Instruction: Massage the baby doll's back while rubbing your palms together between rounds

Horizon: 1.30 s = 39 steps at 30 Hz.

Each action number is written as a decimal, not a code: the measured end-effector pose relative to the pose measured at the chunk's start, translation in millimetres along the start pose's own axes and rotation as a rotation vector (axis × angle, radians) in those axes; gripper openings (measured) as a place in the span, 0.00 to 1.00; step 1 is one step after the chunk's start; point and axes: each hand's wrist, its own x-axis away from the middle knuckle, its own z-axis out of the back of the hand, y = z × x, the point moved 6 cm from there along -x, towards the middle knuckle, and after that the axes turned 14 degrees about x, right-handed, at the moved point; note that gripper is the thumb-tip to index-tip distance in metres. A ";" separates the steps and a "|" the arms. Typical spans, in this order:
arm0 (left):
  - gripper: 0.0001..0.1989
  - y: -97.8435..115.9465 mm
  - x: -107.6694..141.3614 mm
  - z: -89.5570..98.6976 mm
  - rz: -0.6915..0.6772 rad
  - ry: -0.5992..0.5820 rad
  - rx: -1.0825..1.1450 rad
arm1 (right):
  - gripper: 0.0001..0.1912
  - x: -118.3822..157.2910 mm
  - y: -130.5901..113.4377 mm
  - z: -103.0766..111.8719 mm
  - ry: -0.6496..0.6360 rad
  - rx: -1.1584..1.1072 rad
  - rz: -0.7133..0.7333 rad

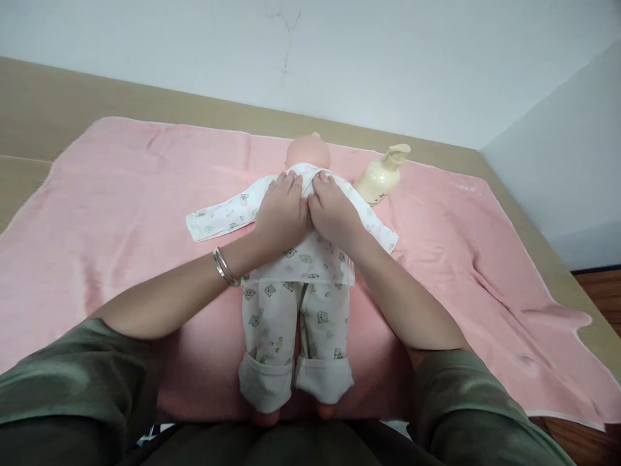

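A baby doll [308, 153] lies on the pink blanket, its head away from me and its feet at the near edge. It wears a white printed shirt [310, 266] and matching trousers [323, 317] with turned-up cuffs. My left hand [281, 213] rests on the left side of the shirt's upper front, fingers extended toward the collar. Opposite it, my right hand [334, 213] lies on the right side, fingertips at the collar edge. Both thumbs come close together at the middle. The shirt's sleeves spread out to either side; the cloth beneath my palms is hidden.
A cream pump bottle [381, 178] leans tilted beside the doll's right-hand sleeve. The pink blanket [121, 194] is wrinkled and covers most of the tan tabletop [160, 97]. A white wall [363, 65] stands behind, with another wall at the right.
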 end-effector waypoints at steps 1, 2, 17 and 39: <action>0.29 11.3 5.4 -1.1 -0.042 -0.018 -0.048 | 0.31 -5.9 7.2 -0.6 0.007 -0.016 -0.032; 0.29 20.3 9.4 -1.6 -0.072 -0.030 -0.089 | 0.32 -10.1 12.5 -1.1 0.016 -0.022 -0.059; 0.31 -13.9 -18.4 7.2 0.213 -0.004 -0.036 | 0.27 10.0 -11.1 0.3 0.094 0.106 0.088; 0.31 24.1 -4.8 7.1 0.180 -0.205 -0.083 | 0.29 -18.2 23.6 -1.2 0.112 -0.041 0.036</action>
